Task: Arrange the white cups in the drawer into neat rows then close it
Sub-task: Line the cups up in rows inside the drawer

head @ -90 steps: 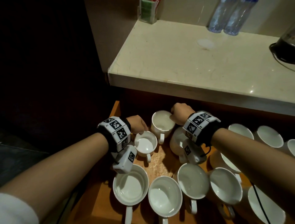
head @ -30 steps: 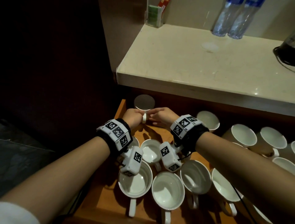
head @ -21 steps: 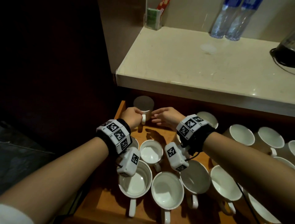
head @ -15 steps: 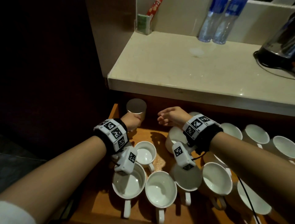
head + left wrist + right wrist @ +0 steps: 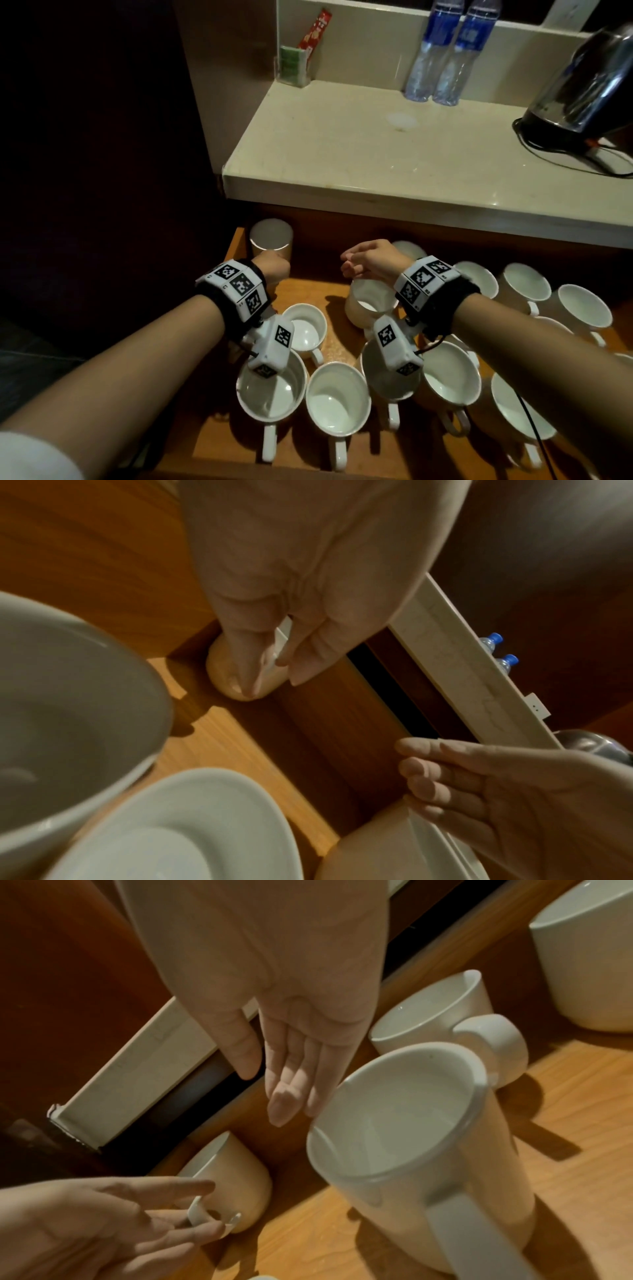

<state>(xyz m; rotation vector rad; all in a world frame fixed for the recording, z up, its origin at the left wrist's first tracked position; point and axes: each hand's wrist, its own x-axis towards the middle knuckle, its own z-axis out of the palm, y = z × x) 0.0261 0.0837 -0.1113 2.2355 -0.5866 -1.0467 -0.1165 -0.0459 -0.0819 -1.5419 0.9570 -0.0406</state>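
The left hand (image 5: 272, 270) pinches the handle of the corner cup (image 5: 270, 236) in the drawer's (image 5: 308, 294) far-left corner. The right hand (image 5: 373, 262) hovers nearby, fingers loose and empty, above another cup (image 5: 368, 303).

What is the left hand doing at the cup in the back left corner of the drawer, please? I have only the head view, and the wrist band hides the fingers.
Observer: The left wrist view shows the left hand pinching the handle of the corner cup between thumb and fingers.
Operator: Thank you. Could you tell me whether the right hand is holding anything underneath?
Observer: It holds nothing. In the right wrist view the right hand is empty, with its fingers straight and their tips near the rim of a tall cup.
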